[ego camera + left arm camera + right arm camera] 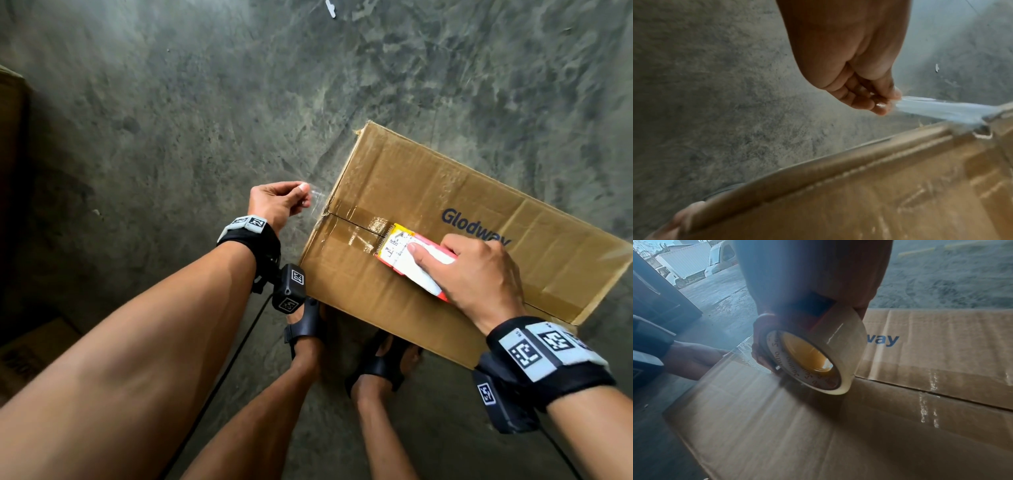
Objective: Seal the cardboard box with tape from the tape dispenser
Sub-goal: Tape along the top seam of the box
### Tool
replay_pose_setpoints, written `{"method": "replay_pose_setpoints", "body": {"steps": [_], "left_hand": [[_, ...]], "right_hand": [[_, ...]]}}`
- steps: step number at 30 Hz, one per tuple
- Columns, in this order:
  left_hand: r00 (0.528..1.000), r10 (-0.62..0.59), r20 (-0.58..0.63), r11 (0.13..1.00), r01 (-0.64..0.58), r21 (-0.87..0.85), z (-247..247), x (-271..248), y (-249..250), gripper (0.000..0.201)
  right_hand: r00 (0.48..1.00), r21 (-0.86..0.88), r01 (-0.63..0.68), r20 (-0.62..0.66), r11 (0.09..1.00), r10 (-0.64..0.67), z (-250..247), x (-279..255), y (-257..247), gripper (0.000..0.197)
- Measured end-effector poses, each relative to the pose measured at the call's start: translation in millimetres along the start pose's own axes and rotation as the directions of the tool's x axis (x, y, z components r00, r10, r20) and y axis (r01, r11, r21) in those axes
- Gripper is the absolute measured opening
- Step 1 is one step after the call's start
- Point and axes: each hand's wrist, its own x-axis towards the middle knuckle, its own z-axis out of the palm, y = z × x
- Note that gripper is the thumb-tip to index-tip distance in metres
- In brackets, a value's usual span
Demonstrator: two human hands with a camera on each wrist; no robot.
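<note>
A: What is nearest the wearer?

B: Two feet in black open sandals (305, 329) on the grey concrete floor (171, 102), right against the near side of the brown corrugated cardboard box (445, 192), which sits on that floor.

A: And the hands?

B: The right hand (476, 274) grips the red and white hand-held tape dispenser (407, 253), fingers curled over its top, thumb along its side. The dispenser's toothed edge rests on the box's top, on the centre seam between the two closed flaps. In the right wrist view the roll of clear packing tape (830, 352) touches the cardboard beside that seam.

A: The left?

B: The left hand (277, 202) is just off the box's left end, thumb and fingertips pinching the free end of a clear tape strip (937, 108). The strip runs from the fingers over the box's edge to the dispenser.

A: Farther out?

B: Blue lettering, "Glodway", on the far flap; a small white scrap (330, 8) on the floor well beyond.
</note>
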Motion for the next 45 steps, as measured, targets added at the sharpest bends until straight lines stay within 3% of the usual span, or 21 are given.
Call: {"method": "replay_pose_setpoints", "body": {"steps": [9,11,13,14,16,19,22,25,30,32,34,36,38,39,41,45], "left_hand": [[1.0,-0.02,-0.003,0.988,0.02,0.151,27,-2,-16,0.012],[0.998,-0.049,-0.051,0.965,0.06,0.255,28,3,-21,0.036],[0.987,-0.107,-0.117,0.854,0.151,0.498,21,6,-23,0.074],[0.982,-0.13,-0.138,0.771,0.188,0.608,16,6,-22,0.081],[0.987,-0.097,-0.131,0.682,0.161,0.713,8,1,-21,0.068],[0.998,0.063,-0.028,0.734,-0.027,0.678,6,-17,-9,0.046],[0.979,0.138,0.149,0.776,-0.201,0.598,14,-43,7,0.048],[0.94,0.042,0.338,0.794,-0.236,0.56,28,-65,20,0.054],[0.877,-0.172,0.448,0.76,-0.171,0.627,32,-62,33,0.067],[0.849,-0.242,0.469,0.687,-0.191,0.701,25,-56,40,0.066],[0.831,-0.317,0.458,0.534,-0.242,0.81,19,-47,43,0.068],[0.865,-0.317,0.39,0.378,-0.262,0.888,19,-41,49,0.078],[0.903,-0.125,0.412,0.251,-0.373,0.893,26,-42,53,0.078],[0.884,0.001,0.468,0.167,-0.462,0.871,33,-48,57,0.074],[0.8,0.157,0.579,0.046,-0.592,0.805,47,-63,61,0.067],[0.73,0.194,0.655,-0.083,-0.653,0.752,60,-78,40,0.059]], "right_hand": [[0.999,0.022,0.044,-0.022,0.999,-0.043,3,2,3,0.063],[0.999,0.03,0.047,-0.024,0.998,-0.047,3,2,3,0.062],[0.999,0.039,0.047,-0.025,0.998,-0.046,3,2,2,0.062],[0.999,0.04,0.047,-0.025,0.998,-0.046,3,2,1,0.062],[0.999,0.041,0.044,-0.021,0.998,-0.043,3,2,1,0.062],[1.0,0.052,0.022,-0.013,0.998,-0.021,3,1,0,0.061],[1.0,0.05,0.004,-0.005,0.999,-0.003,3,2,-3,0.061],[1.0,0.046,-0.014,0.008,0.999,0.014,3,2,-4,0.061],[1.0,0.06,-0.007,0.028,0.998,0.005,0,6,-4,0.064],[0.999,0.058,-0.007,0.043,0.998,0.004,-1,7,-5,0.064],[0.999,0.049,-0.004,0.047,0.999,0.002,-1,7,-6,0.063],[0.999,0.036,-0.01,0.046,0.999,0.009,-2,5,-6,0.062],[0.999,0.025,-0.013,0.043,1.0,0.012,-1,4,-8,0.061],[0.999,0.021,-0.016,0.037,1.0,0.015,-2,3,-9,0.06],[0.999,0.007,-0.014,0.04,1.0,0.014,-4,2,-12,0.058],[0.997,-0.026,0.004,0.079,1.0,-0.002,-9,2,-16,0.053]]}}
